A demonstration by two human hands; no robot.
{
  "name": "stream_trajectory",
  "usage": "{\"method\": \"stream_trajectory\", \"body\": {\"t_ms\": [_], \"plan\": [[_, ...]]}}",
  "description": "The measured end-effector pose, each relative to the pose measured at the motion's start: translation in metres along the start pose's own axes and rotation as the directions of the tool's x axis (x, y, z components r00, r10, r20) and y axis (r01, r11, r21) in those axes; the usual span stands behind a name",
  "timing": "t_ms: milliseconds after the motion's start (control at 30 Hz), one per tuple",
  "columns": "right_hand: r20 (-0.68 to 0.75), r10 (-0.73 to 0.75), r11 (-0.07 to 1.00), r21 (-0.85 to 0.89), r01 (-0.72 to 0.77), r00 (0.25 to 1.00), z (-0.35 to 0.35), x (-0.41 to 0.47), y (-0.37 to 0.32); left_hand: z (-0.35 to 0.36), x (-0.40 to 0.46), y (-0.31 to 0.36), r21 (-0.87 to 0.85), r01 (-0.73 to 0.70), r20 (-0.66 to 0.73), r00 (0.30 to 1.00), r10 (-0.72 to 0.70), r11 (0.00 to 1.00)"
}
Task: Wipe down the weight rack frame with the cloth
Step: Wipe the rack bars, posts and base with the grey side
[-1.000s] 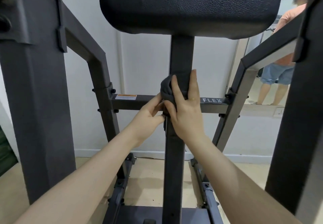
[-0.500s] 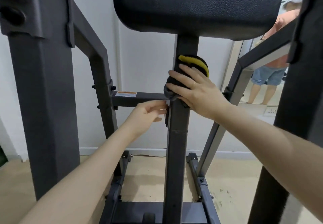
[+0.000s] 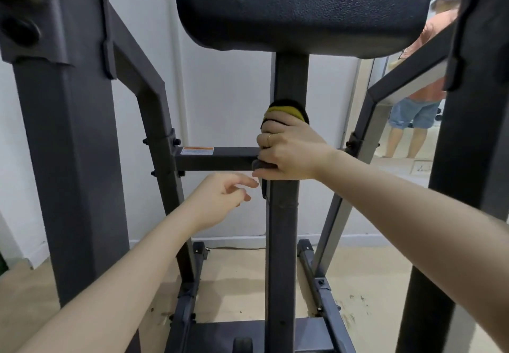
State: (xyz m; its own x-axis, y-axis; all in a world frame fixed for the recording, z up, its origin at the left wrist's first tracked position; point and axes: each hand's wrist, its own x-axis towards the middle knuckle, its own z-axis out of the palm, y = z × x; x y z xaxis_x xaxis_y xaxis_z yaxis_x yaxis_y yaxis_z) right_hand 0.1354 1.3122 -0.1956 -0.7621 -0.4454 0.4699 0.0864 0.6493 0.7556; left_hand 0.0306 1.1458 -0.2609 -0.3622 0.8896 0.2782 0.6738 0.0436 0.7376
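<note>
A thick dark upright (image 3: 68,160) of the weight rack frame fills the left side, with a bracket and a round hole near its top. Just right of it, a slimmer angled post (image 3: 162,143) carries bolts and joins a horizontal crossbar (image 3: 217,158) that bears an orange-and-white warning sticker (image 3: 198,150). Below the crossbar, the left hand (image 3: 220,201) hovers with its fingers loosely spread, holding nothing, its fingertips near the centre post (image 3: 283,242) but not touching it. The right hand (image 3: 289,151), a ring on 1 finger, is wrapped round the centre post where the crossbar meets it, clamped on the cloth (image 3: 286,110) and pressing it against the metal. The cloth is dark with a yellow patch showing above the fingers, and a grey corner sticks out under the hand. Above, a black textured pad (image 3: 303,8) tops the post. Farther right, a mirror (image 3: 399,132) shows a person in an orange shirt and blue shorts, and another dark upright (image 3: 468,160) stands at the right edge. Beige floor (image 3: 371,284) lies below.
</note>
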Motion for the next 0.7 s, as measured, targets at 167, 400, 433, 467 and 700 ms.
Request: {"method": "stream_trajectory", "body": {"t_ms": [167, 400, 433, 467, 700], "plan": [[-0.09, 0.065, 0.996, -0.061, -0.07, 0.994, -0.011, 0.039, 0.046, -0.008, 0.007, -0.002, 0.017, 0.019, -0.071, 0.997, -0.018, 1.0], [-0.067, 0.133, 0.989, 0.073, -0.128, 0.989, 0.005, 0.005, -0.008, 0.011, 0.006, -0.006, -0.136, 0.033, -0.195, 0.979, -0.059, 0.99], [-0.037, 0.073, 0.993, 0.095, -0.069, 0.997, 0.009, -0.006, -0.022, 0.009, 0.003, -0.007, -0.144, 0.027, -0.193, 0.98, -0.054, 0.989], [0.002, 0.009, 0.995, 0.102, -0.009, 1.0, 0.012, -0.014, -0.03, 0.006, 0.002, -0.007, -0.145, 0.023, -0.197, 0.979, -0.052, 0.989], [-0.15, 0.146, 0.986, -0.053, -0.155, 0.978, -0.013, 0.04, 0.043, -0.003, 0.011, 0.002, -0.207, -0.036, -0.242, 0.97, -0.015, 0.978]]}}
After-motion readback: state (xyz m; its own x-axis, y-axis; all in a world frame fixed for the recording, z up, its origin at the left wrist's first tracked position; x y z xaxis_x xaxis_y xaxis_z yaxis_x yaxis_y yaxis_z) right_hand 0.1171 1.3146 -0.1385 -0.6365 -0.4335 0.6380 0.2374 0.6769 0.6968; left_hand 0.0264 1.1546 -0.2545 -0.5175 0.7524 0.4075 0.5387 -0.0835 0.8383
